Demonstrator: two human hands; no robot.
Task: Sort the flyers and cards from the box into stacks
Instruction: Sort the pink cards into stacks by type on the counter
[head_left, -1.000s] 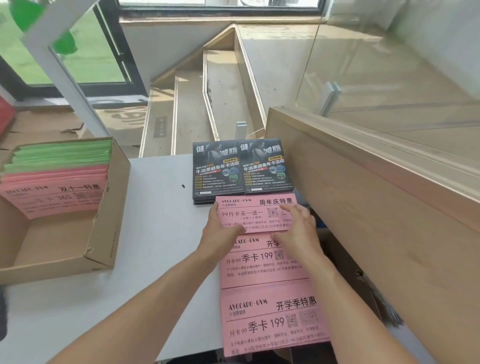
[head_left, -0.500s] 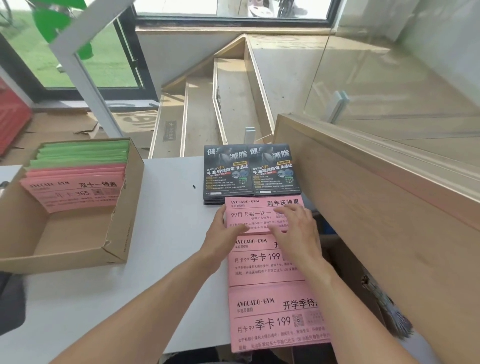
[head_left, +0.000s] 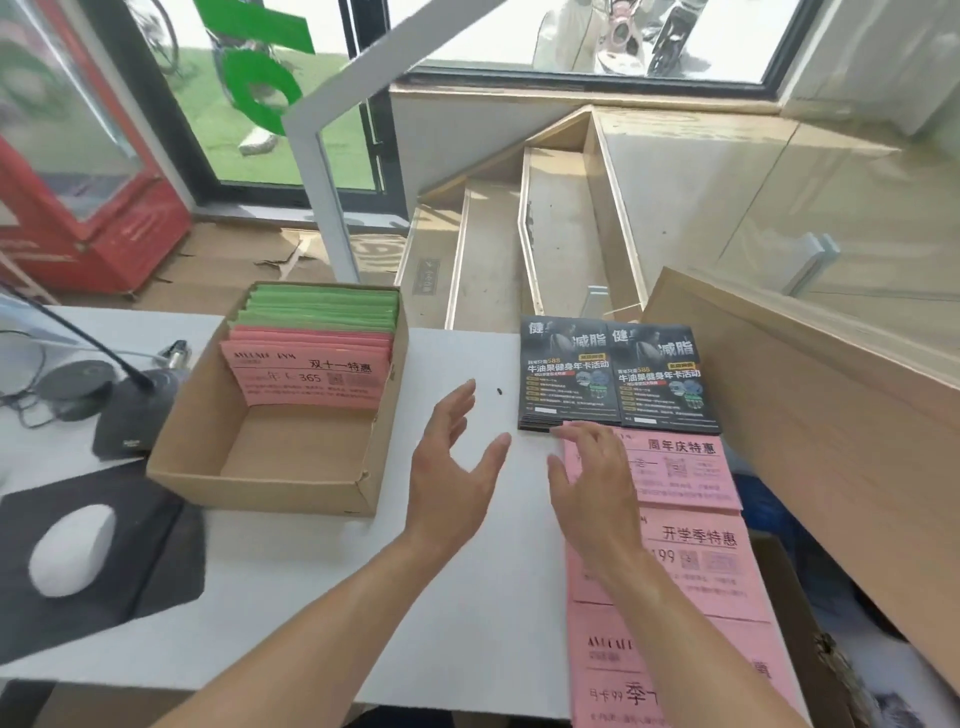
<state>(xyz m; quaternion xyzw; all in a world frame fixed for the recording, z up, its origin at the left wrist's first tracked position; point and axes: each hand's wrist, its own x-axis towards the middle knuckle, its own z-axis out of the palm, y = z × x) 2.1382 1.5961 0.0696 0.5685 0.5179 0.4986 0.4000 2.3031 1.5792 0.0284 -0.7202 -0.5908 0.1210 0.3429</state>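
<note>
1. Hovering over the middle of the white tabletop (head_left: 291, 587), the left hand (head_left: 449, 478) has its fingers spread wide and straight and holds nothing. It sits between the box and the pink stacks.
2. The right hand (head_left: 592, 486) is also spread out with relaxed fingers, its fingertips over the left part of the top pink flyer stack (head_left: 685, 470) near the tabletop's right edge. Can't tell if it's actually pressing the paper or just above it.
3. Cardboard box (head_left: 270, 486) stands toward the far left of the tabletop. Inside, leaning against its far wall, are pink flyers (head_left: 311, 376) in front and green flyers (head_left: 322, 309) behind them.
4. Two black flyer stacks (head_left: 615, 376) lie side by side at the far right corner, just touching the top pink stack.
5. Two more pink stacks run down the right edge: middle pink stack (head_left: 701, 556), then near pink stack (head_left: 649, 675), which hangs over the near edge.
6. At the left edge there's a white mouse (head_left: 70, 551) on a black mousepad (head_left: 156, 545).
</note>
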